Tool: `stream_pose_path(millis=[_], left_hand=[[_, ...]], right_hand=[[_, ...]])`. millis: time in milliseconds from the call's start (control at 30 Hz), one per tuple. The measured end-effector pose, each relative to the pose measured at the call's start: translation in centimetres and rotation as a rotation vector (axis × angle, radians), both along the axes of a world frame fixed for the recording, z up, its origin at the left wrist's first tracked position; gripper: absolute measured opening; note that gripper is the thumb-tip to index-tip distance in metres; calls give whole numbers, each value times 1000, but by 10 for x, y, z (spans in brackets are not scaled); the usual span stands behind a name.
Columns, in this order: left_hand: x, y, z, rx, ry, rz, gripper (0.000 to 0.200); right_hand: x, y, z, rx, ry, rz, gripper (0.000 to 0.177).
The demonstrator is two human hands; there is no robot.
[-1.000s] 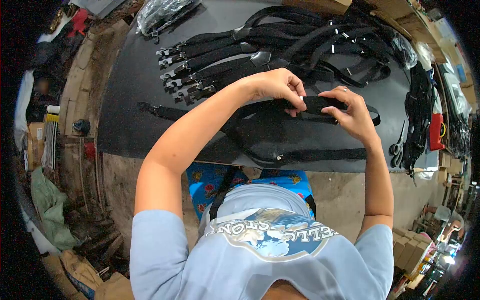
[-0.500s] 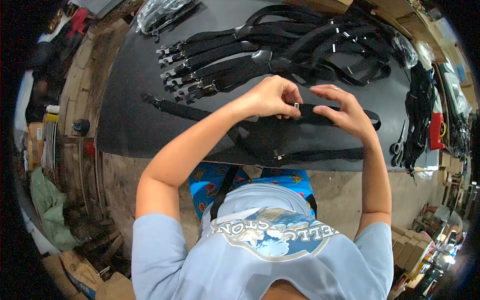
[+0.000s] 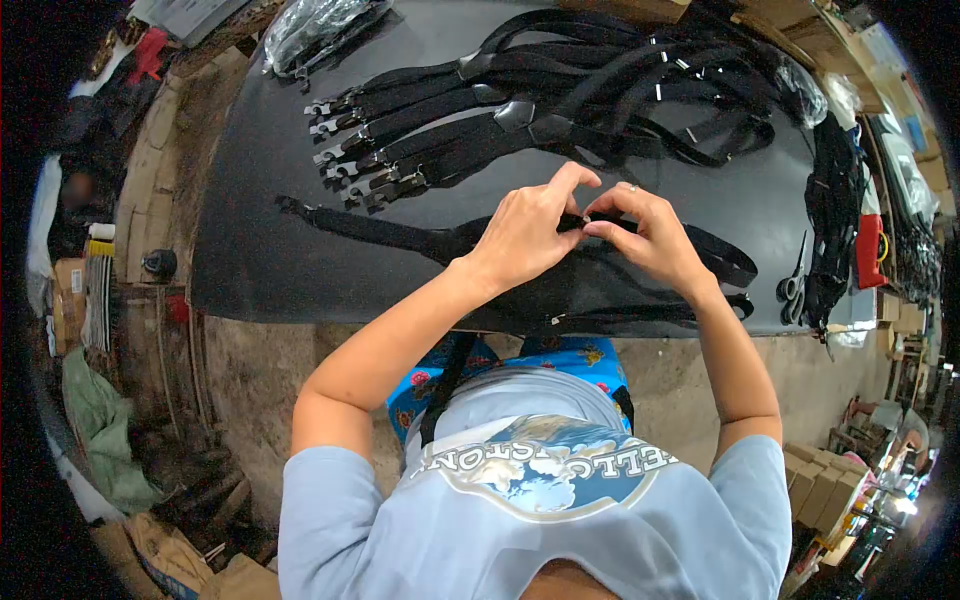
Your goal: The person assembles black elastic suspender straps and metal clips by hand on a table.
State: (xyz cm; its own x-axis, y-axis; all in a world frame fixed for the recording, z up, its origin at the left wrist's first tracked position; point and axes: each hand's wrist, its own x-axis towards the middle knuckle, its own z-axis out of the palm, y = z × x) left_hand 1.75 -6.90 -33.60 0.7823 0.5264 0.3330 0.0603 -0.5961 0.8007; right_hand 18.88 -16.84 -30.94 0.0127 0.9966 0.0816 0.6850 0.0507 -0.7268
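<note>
A black suspender strap (image 3: pixel 375 229) lies across the near part of the table, its clip end to the left and a loop to the right. My left hand (image 3: pixel 522 232) pinches this strap near its middle, index finger raised. Close against it, my right hand (image 3: pixel 650 236) grips the same strap between thumb and fingers. The fingertips hide whatever small piece lies between them. Nearer to me lies another black strap (image 3: pixel 640 316) with a small shiny metal piece on it.
Several finished-looking black suspenders (image 3: pixel 430 115) with metal clips lie across the back of the dark table (image 3: pixel 250 270). Scissors (image 3: pixel 793 285) rest at the right edge beside hanging black straps (image 3: pixel 832 210). A plastic bag (image 3: pixel 320 35) sits at back left.
Both hands have come together on the strap; the right hand moved left to meet the left. The small metal piece seen at my left fingers is now hidden.
</note>
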Motion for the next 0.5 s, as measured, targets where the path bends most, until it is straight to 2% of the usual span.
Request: stream_pose_path(millis=[33, 100, 233, 300, 367, 433, 500], left_hand=[[0, -1, 0, -1, 0, -3, 52], [0, -2, 1, 17, 29, 20, 47], [-2, -3, 1, -36, 49, -22, 42], [-2, -3, -2, -67, -39, -29, 37], [-2, -4, 0, -17, -35, -46, 36], [-2, -5, -1, 88, -13, -57, 38], [0, -4, -1, 144, -9, -69, 38]], right_hand=[[0, -1, -4, -1, 0, -3, 19], [1, -2, -14, 175, -27, 50, 17], [-8, -8, -6, 123, -72, 30, 15], [-11, -10, -9, 198, -84, 56, 15], [-13, -12, -13, 255, -141, 53, 14], [-20, -13, -21, 338, -77, -29, 10], [-19, -15, -27, 299, -18, -8, 12]])
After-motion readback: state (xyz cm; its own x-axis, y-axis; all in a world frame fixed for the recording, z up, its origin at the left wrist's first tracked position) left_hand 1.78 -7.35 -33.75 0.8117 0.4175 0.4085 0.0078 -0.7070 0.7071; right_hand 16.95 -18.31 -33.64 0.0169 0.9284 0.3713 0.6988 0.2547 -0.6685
